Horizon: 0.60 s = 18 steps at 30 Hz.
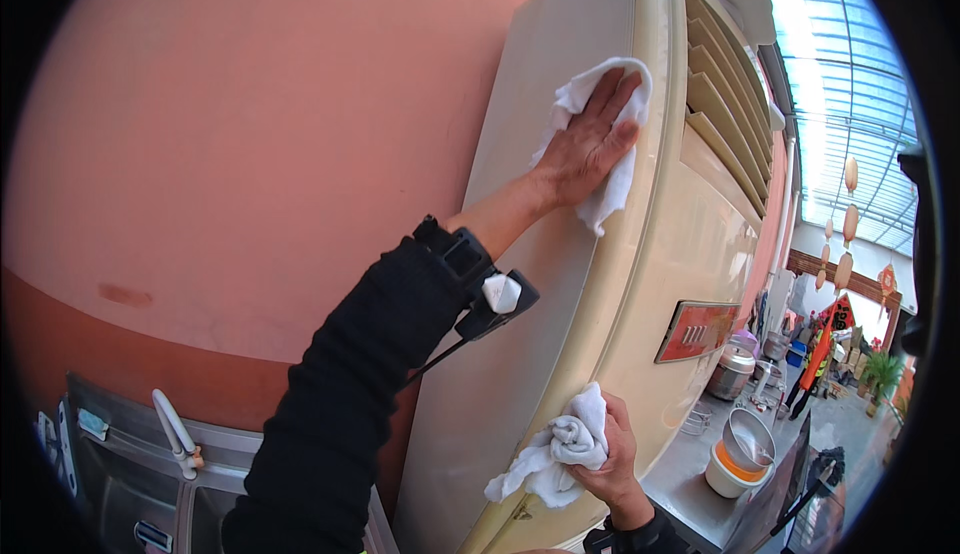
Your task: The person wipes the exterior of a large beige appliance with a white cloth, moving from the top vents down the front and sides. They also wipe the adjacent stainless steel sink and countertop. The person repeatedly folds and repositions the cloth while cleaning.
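Observation:
A tall cream floor-standing air conditioner [545, 284] fills the middle, with slatted louvres [728, 104] high on its front. Against its side panel, near the rounded front edge, my left hand [590, 149] lies flat with fingers stretched over a white cloth [617, 194]. That cloth spreads out beyond the palm and hangs below it. Lower down, my right hand [612, 451] is closed around a second white cloth [565, 444], bunched and twisted, beside the lower front edge. Some of the right fingers are hidden behind the cloth and hand.
At lower left is a metal sink [130, 474] with a white curved faucet [175, 429]. A metal counter [690, 479] at right bears bowls [748, 442] and a rice cooker [733, 369]. Farther off, a person in a bright vest [815, 359] stands near a plant [882, 374].

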Tool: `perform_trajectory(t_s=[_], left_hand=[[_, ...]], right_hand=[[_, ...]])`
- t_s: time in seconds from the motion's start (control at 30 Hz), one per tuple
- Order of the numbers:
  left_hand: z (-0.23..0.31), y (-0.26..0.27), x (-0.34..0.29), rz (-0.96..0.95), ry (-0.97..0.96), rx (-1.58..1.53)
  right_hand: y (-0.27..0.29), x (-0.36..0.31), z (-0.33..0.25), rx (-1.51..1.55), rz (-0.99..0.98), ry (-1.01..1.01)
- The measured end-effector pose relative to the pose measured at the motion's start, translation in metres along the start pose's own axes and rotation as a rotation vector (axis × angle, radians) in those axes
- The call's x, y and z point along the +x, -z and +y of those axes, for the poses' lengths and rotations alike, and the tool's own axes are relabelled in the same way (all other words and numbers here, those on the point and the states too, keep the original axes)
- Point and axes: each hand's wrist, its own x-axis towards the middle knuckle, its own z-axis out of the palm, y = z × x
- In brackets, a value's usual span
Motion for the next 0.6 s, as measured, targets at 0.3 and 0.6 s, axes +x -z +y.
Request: perform_trajectory(t_s=[0.3,0.6], left_hand=[[-0.028,0.015,0.073,0.084,-0.127,0.047],[-0.045,0.042,0.165,0.105,-0.067,-0.081]], right_hand=[[-0.002,-0.006,0.014,0.272,0.005,0.01],[0.005,-0.019,0.02,0.951,-0.193,-0.232]])
